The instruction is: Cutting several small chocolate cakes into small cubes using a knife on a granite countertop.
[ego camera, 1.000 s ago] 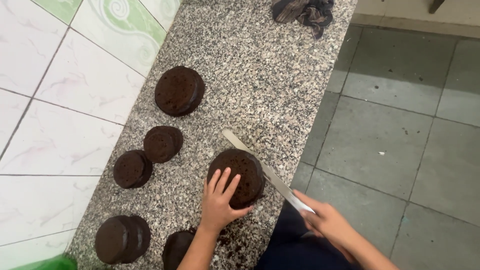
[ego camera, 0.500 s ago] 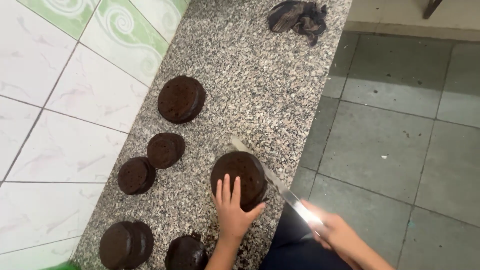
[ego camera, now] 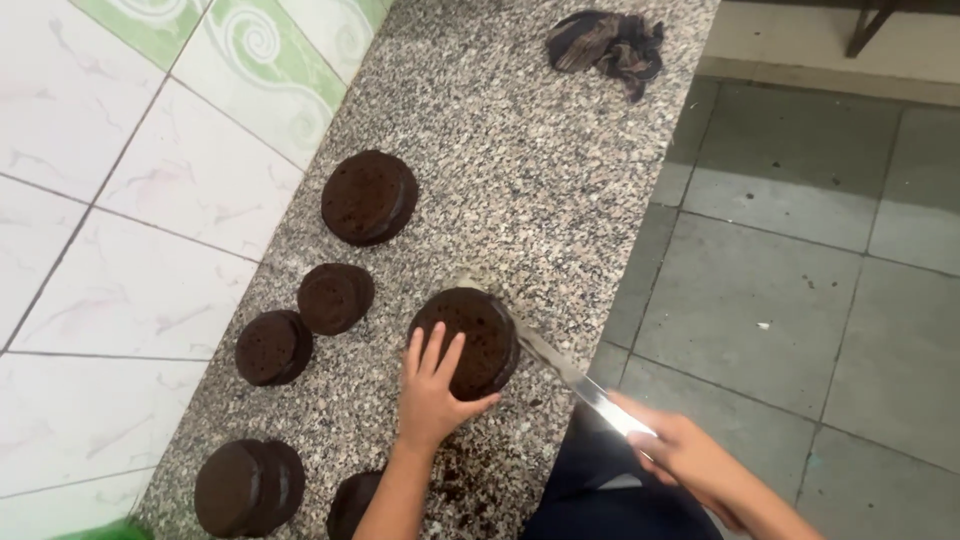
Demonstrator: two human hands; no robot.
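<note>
1. The left hand (ego camera: 432, 395) lies flat, fingers spread, on a round dark cake (ego camera: 468, 340) near the granite counter (ego camera: 520, 170) front edge.
2. The right hand (ego camera: 690, 460) grips a long knife (ego camera: 560, 365), blade inside the cake's side.
3. Five more dark cakes sit toward the tiled wall (ego camera: 120, 270).
4. A crumpled dark cloth (ego camera: 608, 45) lies well apart, at the far end.

On the speckled stone desk (ego camera: 520, 150), the left hand (ego camera: 432, 392) lies flat on a dark round cake (ego camera: 470, 338) while the right hand (ego camera: 690, 462) holds a long knife (ego camera: 560, 368) whose blade goes sideways into the cake, and five more dark cakes lie nearby.
</note>
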